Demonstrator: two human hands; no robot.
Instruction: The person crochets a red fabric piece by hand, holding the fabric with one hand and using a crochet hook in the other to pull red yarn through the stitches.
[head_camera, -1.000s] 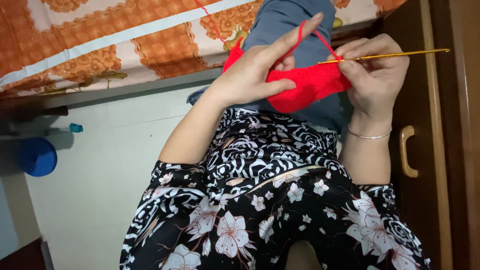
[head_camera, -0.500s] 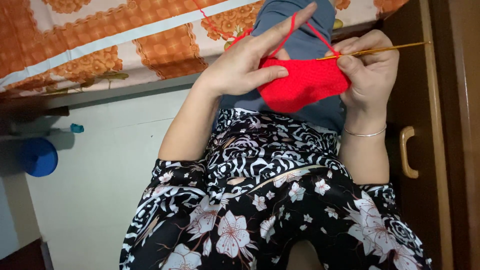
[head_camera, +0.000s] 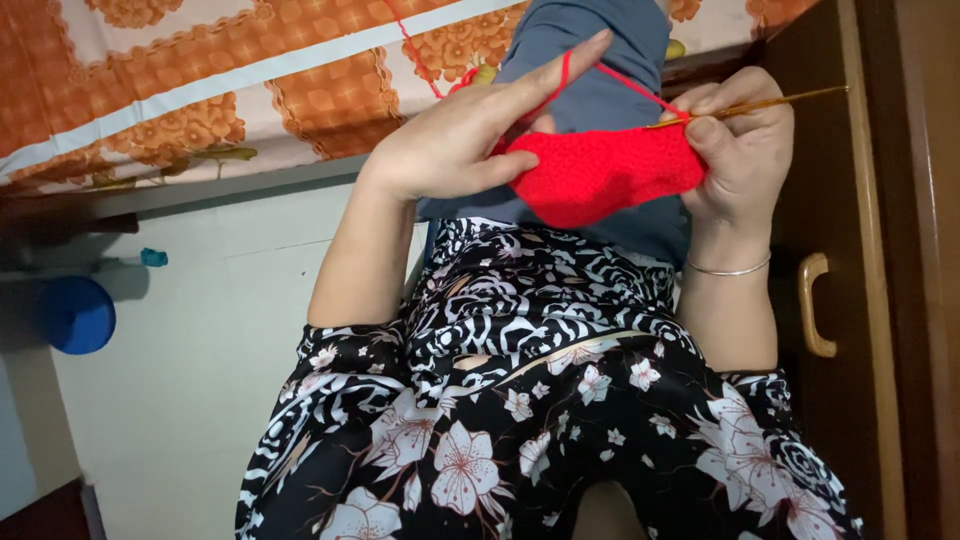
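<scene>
I see the left hand (head_camera: 455, 145) and right hand (head_camera: 745, 150) grasping the red crochet piece (head_camera: 600, 175), the right also clenching a golden hook (head_camera: 760, 103), above a bed (head_camera: 200, 90) with orange cover; wooden cabinet (head_camera: 870, 300) at right, pale floor (head_camera: 200, 380) below.

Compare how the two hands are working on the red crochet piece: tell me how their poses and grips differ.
The left hand pinches the red crochet piece with its thumb, index finger stretched out and red yarn running over it. The right hand is curled, gripping the golden crochet hook. The right wrist wears a thin bangle; the left wrist is bare. Both touch the red piece.
</scene>
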